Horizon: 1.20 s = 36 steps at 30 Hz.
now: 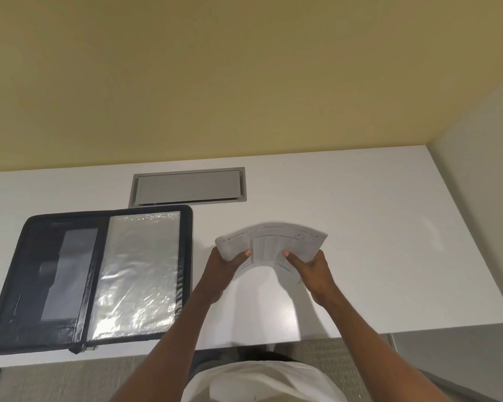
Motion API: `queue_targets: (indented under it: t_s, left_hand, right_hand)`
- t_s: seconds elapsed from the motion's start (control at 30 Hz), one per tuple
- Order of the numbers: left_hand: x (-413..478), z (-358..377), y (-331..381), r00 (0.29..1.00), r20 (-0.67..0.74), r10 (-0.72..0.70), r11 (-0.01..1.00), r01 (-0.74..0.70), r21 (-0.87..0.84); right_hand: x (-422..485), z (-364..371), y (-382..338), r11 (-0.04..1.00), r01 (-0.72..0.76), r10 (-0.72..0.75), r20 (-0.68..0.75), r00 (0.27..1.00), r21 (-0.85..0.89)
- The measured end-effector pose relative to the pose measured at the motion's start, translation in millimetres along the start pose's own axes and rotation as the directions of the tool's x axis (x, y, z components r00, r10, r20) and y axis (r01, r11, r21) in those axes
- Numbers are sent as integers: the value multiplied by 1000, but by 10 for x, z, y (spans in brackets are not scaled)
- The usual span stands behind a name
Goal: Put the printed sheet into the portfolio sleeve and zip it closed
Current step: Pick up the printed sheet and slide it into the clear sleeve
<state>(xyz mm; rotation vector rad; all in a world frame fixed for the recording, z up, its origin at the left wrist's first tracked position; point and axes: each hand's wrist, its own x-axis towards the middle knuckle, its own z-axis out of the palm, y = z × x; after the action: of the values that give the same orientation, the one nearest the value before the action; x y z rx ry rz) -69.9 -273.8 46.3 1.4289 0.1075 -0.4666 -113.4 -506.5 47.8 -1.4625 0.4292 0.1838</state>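
A printed sheet (273, 242) is held above the white desk, bowed upward into an arch. My left hand (224, 268) grips its left edge with the thumb on top. Its right edge is gripped the same way by my right hand (311, 269). To the left, a black zip portfolio (32, 285) lies open flat on the desk. Its right half shows a clear plastic sleeve (140, 274); its left half has dark pockets. The zipper pull (83, 348) sits at the portfolio's front edge near the spine.
A grey cable hatch (188, 185) is set flush into the white desk (389, 256) behind the portfolio. A yellow wall rises behind the desk and a pale wall closes its right side. The desk's front edge runs just below my forearms.
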Motion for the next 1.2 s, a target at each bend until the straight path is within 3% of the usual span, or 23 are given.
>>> queue_targets:
  t_s: [0.3, 0.43, 0.67, 0.87, 1.03, 1.13, 1.2]
  left_hand:
    - [131, -49, -96, 995, -32, -94, 993, 95, 64]
    - [193, -339, 18, 986, 64, -154, 987, 150, 62]
    - [81, -1096, 120, 930, 230, -285, 938, 320, -131]
    - [-73, -1933, 134, 933, 78, -350, 928, 357, -106]
    - [-49, -2643, 242, 936, -166, -310, 950, 300, -83]
    - [86, -3011, 286, 906, -357, -228, 959, 273, 80]
    - [199, -3221, 301, 891, -447, -82, 912, 247, 326]
  right_hand:
    - [70, 9, 61, 996, -15, 16, 11, 1000, -87]
    - [161, 38, -104, 989, 0, 18, 124, 992, -147]
    - [284, 504, -242, 991, -62, 89, 249, 964, -117]
    - [342, 1103, -220, 979, -131, 166, 235, 958, -158]
    - [397, 1625, -146, 982, -148, 164, 140, 976, -122]
    - [483, 1866, -131, 978, -147, 164, 113, 980, -146]
    - [553, 1989, -120, 972, -154, 173, 99, 980, -178]
